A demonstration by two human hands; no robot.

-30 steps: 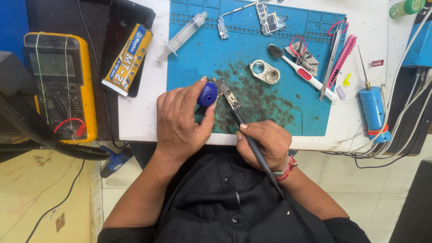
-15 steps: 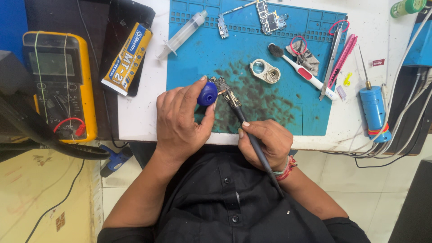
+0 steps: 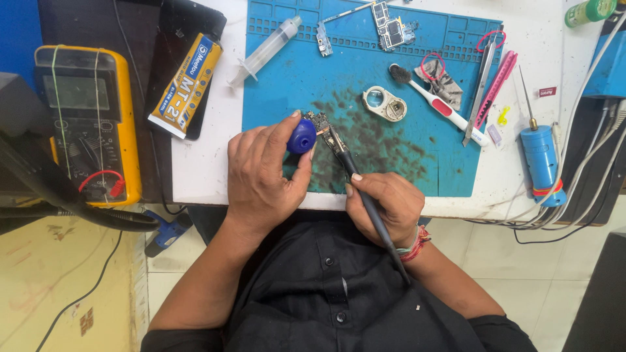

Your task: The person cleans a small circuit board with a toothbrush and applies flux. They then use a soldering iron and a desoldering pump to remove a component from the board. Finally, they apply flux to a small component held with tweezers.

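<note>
Left hand [image 3: 264, 173] pinches a small blue bulb [image 3: 302, 136] mid-frame, touching a tiny circuit board [image 3: 319, 122] on the blue mat [image 3: 287, 72]. Right hand [image 3: 383, 203] grips a dark soldering iron [image 3: 355, 179], tip on that board.

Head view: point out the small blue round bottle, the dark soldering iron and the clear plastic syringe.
Small blue round bottle [image 3: 301, 136], head view, rounded body.
Dark soldering iron [image 3: 365, 195], head view, handle shaft.
Clear plastic syringe [image 3: 268, 45], head view, barrel middle.
</note>
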